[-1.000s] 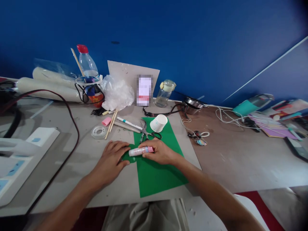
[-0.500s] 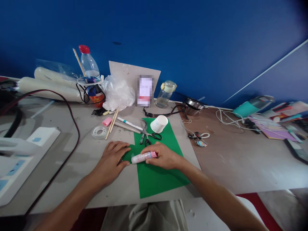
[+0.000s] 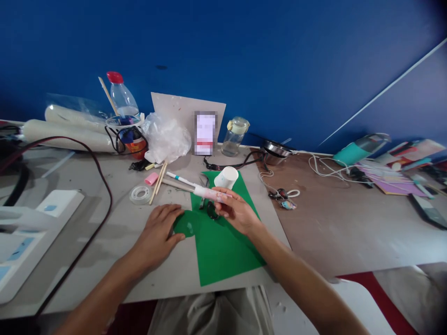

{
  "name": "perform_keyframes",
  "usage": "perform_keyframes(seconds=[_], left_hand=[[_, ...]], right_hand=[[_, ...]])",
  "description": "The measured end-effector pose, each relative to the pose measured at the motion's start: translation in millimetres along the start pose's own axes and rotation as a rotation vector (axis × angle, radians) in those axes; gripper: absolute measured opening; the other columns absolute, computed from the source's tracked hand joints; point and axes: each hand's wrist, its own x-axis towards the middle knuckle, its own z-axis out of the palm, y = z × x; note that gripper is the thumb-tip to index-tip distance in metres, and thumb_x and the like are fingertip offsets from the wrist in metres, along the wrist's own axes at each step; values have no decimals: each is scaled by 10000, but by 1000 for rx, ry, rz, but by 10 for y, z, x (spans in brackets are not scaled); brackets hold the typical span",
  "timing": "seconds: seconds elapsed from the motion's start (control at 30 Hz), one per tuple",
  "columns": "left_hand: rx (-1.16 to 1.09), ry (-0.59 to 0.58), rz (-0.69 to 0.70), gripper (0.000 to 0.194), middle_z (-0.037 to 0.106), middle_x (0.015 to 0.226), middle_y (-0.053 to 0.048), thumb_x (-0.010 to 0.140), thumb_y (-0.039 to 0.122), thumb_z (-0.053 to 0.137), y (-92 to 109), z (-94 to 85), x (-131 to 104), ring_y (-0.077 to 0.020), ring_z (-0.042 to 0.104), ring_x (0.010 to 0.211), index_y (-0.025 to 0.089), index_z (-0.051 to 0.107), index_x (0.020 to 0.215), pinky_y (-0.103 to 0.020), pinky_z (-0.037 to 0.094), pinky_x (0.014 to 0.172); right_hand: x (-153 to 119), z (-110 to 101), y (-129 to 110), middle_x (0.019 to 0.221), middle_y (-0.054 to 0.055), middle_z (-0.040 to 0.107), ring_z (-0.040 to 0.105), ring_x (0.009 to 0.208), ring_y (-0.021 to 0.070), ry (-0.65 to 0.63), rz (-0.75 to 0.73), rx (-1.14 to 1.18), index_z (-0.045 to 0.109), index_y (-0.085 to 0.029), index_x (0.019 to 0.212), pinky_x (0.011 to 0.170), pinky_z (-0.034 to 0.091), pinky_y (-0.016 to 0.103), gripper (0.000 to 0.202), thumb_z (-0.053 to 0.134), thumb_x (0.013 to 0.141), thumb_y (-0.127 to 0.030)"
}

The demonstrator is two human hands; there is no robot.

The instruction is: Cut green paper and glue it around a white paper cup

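My right hand (image 3: pixel 233 209) is closed round a pink and white glue stick (image 3: pixel 206 192), raised above the scissors (image 3: pixel 211 210), which it partly hides. Spread on the table, my left hand (image 3: pixel 160 230) touches the left edge of a small rounded green paper piece (image 3: pixel 185 224) with shiny marks on it. That piece overlaps a larger green sheet (image 3: pixel 226 251). On the sheet's far end a white paper cup (image 3: pixel 226 177) lies tilted.
Left of the sheet are a tape roll (image 3: pixel 140 194), a pink cap (image 3: pixel 151 178), wooden sticks (image 3: pixel 159 183) and a marker (image 3: pixel 179 178). Behind stand a glass jar (image 3: pixel 234 136) and a phone (image 3: pixel 205 134). Keys (image 3: pixel 281 194) and cables lie to the right.
My right hand has lifted the glue stick up and away from the small green piece, uncovering it. My left hand stays beside that piece. The camera view has shifted slightly.
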Motion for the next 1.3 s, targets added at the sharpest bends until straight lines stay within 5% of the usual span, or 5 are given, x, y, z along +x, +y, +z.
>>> perform_keyframes(seconds=[0.27,0.5,0.8,1.0,1.3], left_hand=[[44,60,-38,465,455,1381,-136,764,344,626,-43,45,-7,-341,371,1287,196,561,1199,-527,339,1049],[-43,60,-109,361,461,1381,-150,761,341,626,-27,28,12,-343,370,1296,176,606,1081,-546,333,1049],[-813,185,-354,353,663,1163,-108,778,420,637,322,-262,223,-309,586,1104,226,643,1074,-480,464,927],[-1300,233,-355,239,709,847,-56,731,310,718,474,-101,555,-183,643,740,163,683,916,-299,523,654],[-1397,242,-358,187,709,848,-30,770,307,684,479,-136,677,-137,627,722,168,687,894,-258,501,697]], right_hand=[[26,45,61,815,11,656,571,649,115,81,-174,-159,580,-198,1157,681,442,287,458,695,719,-269],[84,129,36,783,18,652,552,585,103,35,-66,80,589,-172,945,566,416,241,312,717,686,-290],[65,344,108,696,-23,534,489,589,97,-101,117,371,590,-175,885,579,447,237,233,717,693,-214],[68,438,226,683,-11,559,501,598,93,-180,131,395,615,-147,830,599,455,217,186,727,710,-235],[96,286,237,713,25,603,415,472,80,-234,355,430,611,-140,829,506,391,239,477,396,913,-556]])
